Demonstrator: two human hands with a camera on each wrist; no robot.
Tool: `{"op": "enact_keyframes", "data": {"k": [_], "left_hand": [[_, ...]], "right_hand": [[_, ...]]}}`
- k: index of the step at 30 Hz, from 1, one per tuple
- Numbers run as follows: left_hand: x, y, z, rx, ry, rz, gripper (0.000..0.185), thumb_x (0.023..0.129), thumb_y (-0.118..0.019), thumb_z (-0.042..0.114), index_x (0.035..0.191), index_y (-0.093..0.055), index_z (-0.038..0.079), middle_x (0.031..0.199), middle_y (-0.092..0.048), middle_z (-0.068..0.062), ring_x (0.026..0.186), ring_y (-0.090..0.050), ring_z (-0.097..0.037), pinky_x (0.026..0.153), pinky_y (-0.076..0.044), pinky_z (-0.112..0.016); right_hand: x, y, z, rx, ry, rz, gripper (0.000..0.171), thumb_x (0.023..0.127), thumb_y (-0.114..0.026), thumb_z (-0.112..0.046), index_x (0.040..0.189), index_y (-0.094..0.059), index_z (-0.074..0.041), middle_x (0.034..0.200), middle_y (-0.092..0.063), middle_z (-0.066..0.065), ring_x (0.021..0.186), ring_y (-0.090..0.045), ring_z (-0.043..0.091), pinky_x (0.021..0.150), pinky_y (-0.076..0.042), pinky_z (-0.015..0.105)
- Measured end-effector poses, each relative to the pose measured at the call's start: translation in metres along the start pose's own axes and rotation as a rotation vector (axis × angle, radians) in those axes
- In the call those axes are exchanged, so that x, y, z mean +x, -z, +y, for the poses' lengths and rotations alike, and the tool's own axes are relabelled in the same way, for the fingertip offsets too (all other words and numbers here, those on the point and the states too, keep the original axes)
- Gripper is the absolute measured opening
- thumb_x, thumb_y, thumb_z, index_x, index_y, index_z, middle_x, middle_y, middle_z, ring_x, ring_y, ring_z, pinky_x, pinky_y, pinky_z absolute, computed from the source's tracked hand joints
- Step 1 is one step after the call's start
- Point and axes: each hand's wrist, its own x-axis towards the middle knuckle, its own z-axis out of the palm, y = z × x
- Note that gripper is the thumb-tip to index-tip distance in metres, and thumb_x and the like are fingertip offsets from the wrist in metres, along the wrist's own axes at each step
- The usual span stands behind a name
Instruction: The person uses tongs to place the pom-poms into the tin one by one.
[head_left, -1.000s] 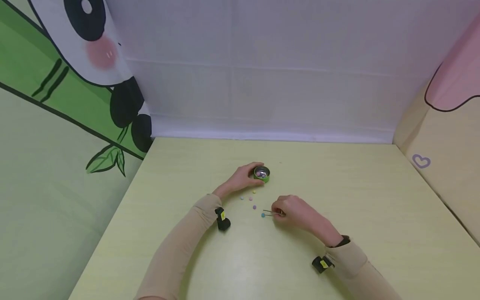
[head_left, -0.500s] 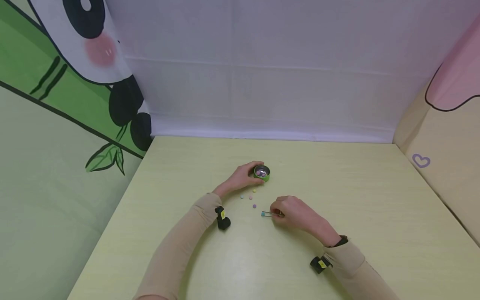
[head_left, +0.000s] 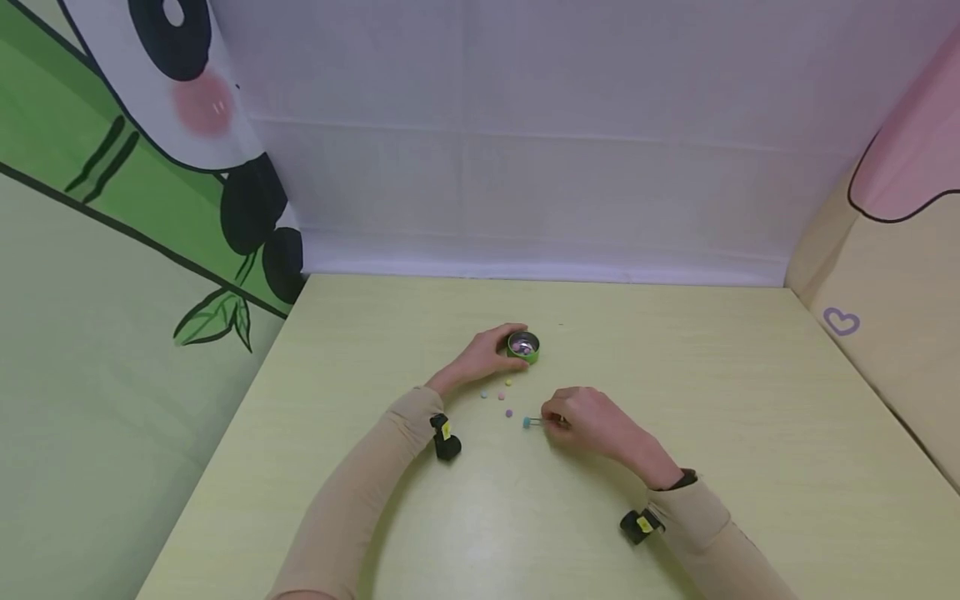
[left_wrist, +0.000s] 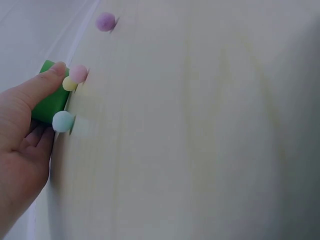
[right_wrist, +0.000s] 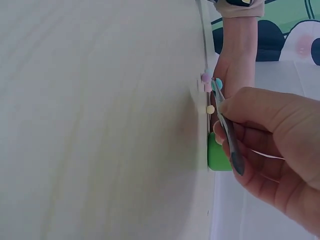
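My left hand (head_left: 480, 357) grips a small round green tin (head_left: 523, 356), thumb and fingers curled round its side. Small pom-poms lie inside it. In my right hand (head_left: 588, 421) are metal tweezers (right_wrist: 230, 135), pinched between thumb and fingers. A blue pom-pom (right_wrist: 218, 84) sits between the tweezer tips, apparently just off the table. Near the tin, loose on the table, are a yellow pom-pom (head_left: 508, 382), a pink pom-pom (head_left: 502, 397), a pale blue-green pom-pom (left_wrist: 63, 121) and a purple pom-pom (left_wrist: 105, 22).
Both hands work over a pale wood-look table (head_left: 637, 350). A white cloth backdrop (head_left: 562, 200) rises behind its far edge, with printed cartoon panels at either side. Each forearm wears a black wrist camera (head_left: 447, 442).
The tweezers in my right hand have closed on the blue pom-pom, and it has shifted slightly up in the head view. My left hand and the tin have stayed put.
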Motion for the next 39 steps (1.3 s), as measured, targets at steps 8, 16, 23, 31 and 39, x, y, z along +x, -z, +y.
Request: {"op": "enact_keyframes", "data": {"k": [8, 16, 23, 31, 39], "left_hand": [[0.006, 0.0, 0.003, 0.01, 0.009, 0.023, 0.075, 0.081, -0.082, 0.024, 0.146, -0.047, 0.01, 0.144, -0.056, -0.01, 0.139, -0.048, -0.029, 0.122, -0.033, -0.044], [0.011, -0.007, 0.005, 0.001, 0.008, 0.036, 0.074, 0.082, -0.081, 0.024, 0.146, -0.047, 0.011, 0.144, -0.056, -0.01, 0.138, -0.049, -0.029, 0.121, -0.035, -0.045], [0.014, -0.007, 0.009, -0.024, 0.012, 0.034, 0.073, 0.083, -0.081, 0.019, 0.146, -0.046, 0.008, 0.144, -0.056, -0.012, 0.136, -0.05, -0.03, 0.12, -0.036, -0.045], [0.009, -0.005, 0.006, -0.004, 0.009, 0.022, 0.074, 0.082, -0.082, 0.024, 0.146, -0.047, 0.01, 0.142, -0.058, -0.012, 0.137, -0.05, -0.029, 0.121, -0.035, -0.045], [0.004, -0.004, 0.008, 0.002, 0.003, 0.012, 0.074, 0.082, -0.081, 0.022, 0.146, -0.046, 0.009, 0.144, -0.056, -0.012, 0.137, -0.05, -0.03, 0.121, -0.036, -0.044]], "right_hand": [[0.012, 0.018, 0.022, -0.034, 0.016, 0.034, 0.009, 0.082, -0.071, -0.002, 0.082, -0.073, -0.01, 0.075, -0.067, -0.002, 0.062, -0.047, 0.001, 0.057, -0.041, 0.012], [0.024, 0.033, 0.046, -0.032, 0.0, 0.052, 0.008, 0.083, -0.069, -0.003, 0.081, -0.071, -0.01, 0.074, -0.067, -0.002, 0.062, -0.052, 0.004, 0.057, -0.044, 0.014], [0.04, 0.041, 0.062, -0.02, 0.014, 0.086, 0.008, 0.083, -0.067, -0.003, 0.079, -0.071, -0.009, 0.072, -0.067, -0.002, 0.063, -0.055, 0.007, 0.058, -0.046, 0.017], [0.053, 0.043, 0.065, 0.003, -0.066, 0.065, 0.008, 0.084, -0.067, -0.004, 0.08, -0.071, -0.009, 0.071, -0.066, -0.002, 0.063, -0.053, 0.006, 0.058, -0.044, 0.018], [0.061, 0.035, 0.064, 0.004, -0.104, 0.055, 0.007, 0.086, -0.067, -0.006, 0.083, -0.073, -0.008, 0.073, -0.068, 0.0, 0.064, -0.055, 0.007, 0.059, -0.047, 0.021]]}}
